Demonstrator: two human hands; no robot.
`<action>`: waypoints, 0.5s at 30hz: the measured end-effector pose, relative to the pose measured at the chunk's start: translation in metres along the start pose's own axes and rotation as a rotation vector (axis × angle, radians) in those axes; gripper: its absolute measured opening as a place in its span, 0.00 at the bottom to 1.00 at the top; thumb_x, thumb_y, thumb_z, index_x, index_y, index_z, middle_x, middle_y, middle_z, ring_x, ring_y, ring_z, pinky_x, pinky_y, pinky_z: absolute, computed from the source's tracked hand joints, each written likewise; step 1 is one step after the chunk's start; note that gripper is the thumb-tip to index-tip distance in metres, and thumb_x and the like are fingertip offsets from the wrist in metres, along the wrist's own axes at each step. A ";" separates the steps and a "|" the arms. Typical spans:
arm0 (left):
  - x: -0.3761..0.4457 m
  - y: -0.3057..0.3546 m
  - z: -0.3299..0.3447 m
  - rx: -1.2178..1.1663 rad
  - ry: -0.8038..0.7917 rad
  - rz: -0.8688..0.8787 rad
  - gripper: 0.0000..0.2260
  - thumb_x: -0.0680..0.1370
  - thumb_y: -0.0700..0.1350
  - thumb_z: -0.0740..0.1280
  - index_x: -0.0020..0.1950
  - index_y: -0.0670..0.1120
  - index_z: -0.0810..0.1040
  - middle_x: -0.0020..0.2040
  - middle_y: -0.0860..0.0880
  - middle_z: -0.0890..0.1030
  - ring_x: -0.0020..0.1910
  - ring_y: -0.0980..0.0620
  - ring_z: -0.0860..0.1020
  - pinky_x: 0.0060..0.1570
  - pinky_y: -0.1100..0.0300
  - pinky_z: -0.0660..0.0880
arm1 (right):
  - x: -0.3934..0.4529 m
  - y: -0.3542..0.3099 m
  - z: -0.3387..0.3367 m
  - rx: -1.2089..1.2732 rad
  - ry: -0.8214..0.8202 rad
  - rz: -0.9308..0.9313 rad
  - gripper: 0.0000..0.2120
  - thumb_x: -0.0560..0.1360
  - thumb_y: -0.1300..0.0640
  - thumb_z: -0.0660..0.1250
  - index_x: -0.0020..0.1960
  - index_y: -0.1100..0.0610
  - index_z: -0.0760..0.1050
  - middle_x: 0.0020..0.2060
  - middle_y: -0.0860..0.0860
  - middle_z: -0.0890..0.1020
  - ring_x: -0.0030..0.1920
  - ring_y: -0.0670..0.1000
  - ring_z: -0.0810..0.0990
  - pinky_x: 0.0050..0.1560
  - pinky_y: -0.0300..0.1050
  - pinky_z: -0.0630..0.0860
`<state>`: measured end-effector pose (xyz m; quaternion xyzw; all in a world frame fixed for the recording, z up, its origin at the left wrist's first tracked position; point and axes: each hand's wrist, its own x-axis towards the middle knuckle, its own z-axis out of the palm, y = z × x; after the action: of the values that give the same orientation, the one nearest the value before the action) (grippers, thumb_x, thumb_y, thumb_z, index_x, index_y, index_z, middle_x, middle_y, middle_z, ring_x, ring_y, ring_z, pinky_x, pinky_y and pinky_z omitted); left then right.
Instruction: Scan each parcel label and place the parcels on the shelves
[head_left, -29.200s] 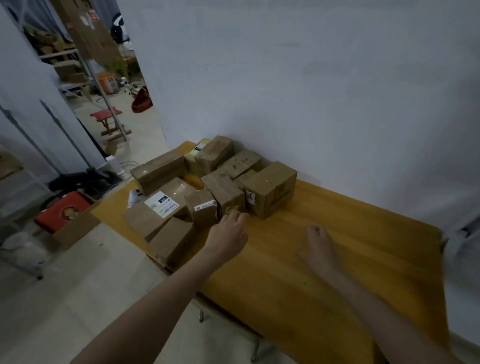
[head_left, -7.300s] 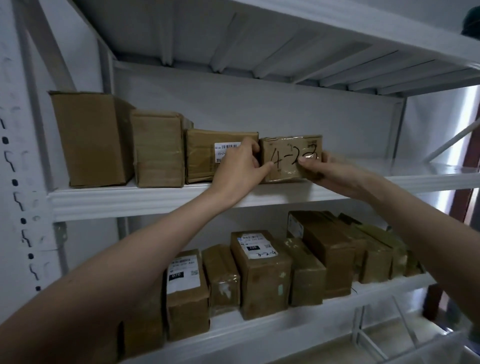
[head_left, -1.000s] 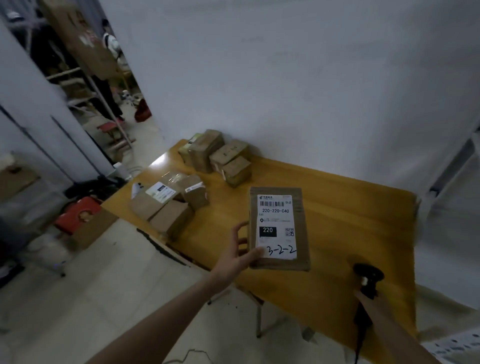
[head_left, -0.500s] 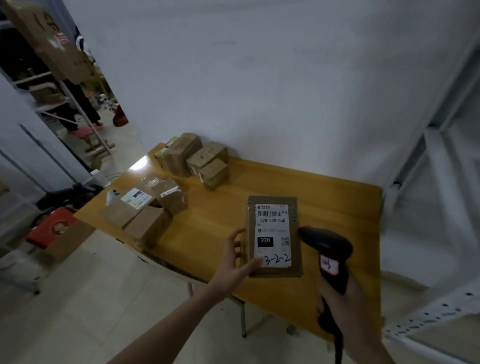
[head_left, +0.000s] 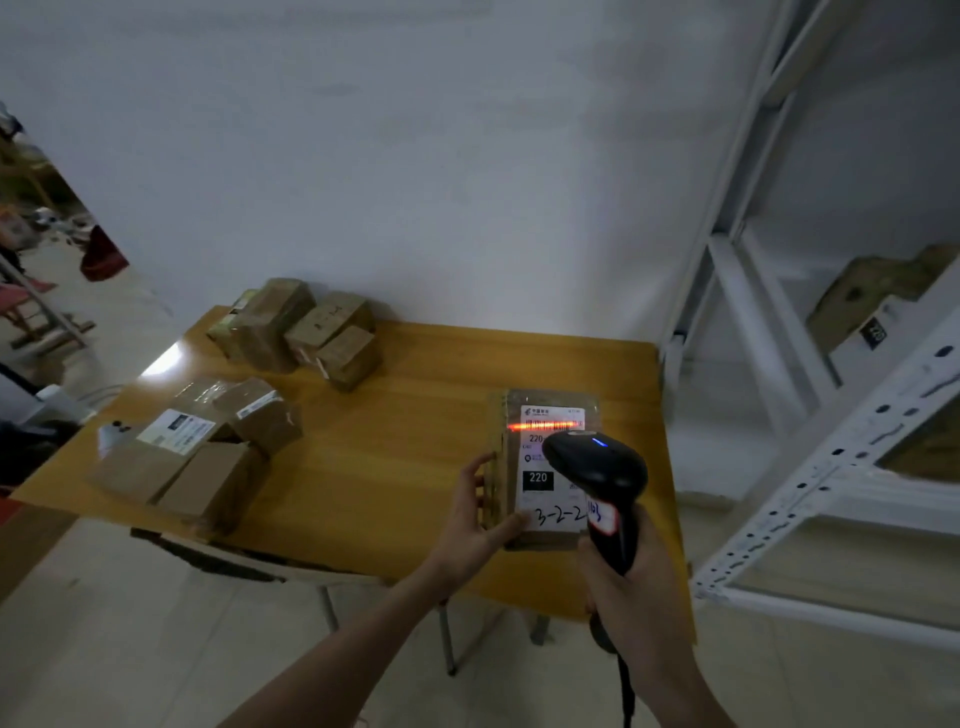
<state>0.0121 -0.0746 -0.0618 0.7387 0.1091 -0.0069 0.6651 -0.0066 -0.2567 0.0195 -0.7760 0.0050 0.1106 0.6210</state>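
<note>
Head view: parcel (head_left: 501, 467) held above table's (head_left: 395, 447) near edge.

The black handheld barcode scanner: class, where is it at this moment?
In the head view, the black handheld barcode scanner is gripped by the right hand at lower right, over the labelled brown cardboard parcel in the left hand.

The parcel label (head_left: 551, 467) reads "220" printed white on black, with "3-2-2" handwritten below. At 3 o'clock, a shelved box's tag (head_left: 874, 332) reads "220".
</note>
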 end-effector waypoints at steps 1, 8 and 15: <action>0.000 0.000 0.001 0.002 -0.001 0.001 0.37 0.64 0.63 0.76 0.67 0.69 0.59 0.64 0.49 0.70 0.61 0.48 0.75 0.47 0.52 0.82 | -0.001 0.002 -0.001 -0.001 0.009 -0.004 0.13 0.75 0.65 0.67 0.50 0.47 0.71 0.36 0.56 0.75 0.35 0.55 0.74 0.37 0.46 0.72; -0.001 0.002 0.003 -0.028 -0.033 -0.007 0.41 0.63 0.62 0.76 0.70 0.63 0.58 0.64 0.48 0.70 0.59 0.48 0.76 0.44 0.55 0.81 | 0.000 0.008 -0.008 0.098 0.041 0.029 0.12 0.75 0.65 0.65 0.51 0.50 0.71 0.33 0.58 0.74 0.31 0.55 0.73 0.32 0.47 0.72; -0.006 0.004 -0.017 0.008 0.091 -0.041 0.40 0.60 0.68 0.76 0.66 0.68 0.59 0.64 0.49 0.71 0.61 0.47 0.75 0.49 0.47 0.82 | 0.062 0.077 -0.032 -0.007 0.228 0.165 0.08 0.74 0.66 0.64 0.49 0.55 0.70 0.32 0.60 0.74 0.30 0.55 0.72 0.32 0.48 0.70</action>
<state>0.0051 -0.0593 -0.0547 0.7385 0.1543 0.0129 0.6562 0.0479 -0.2968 -0.0595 -0.7826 0.1392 0.0724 0.6024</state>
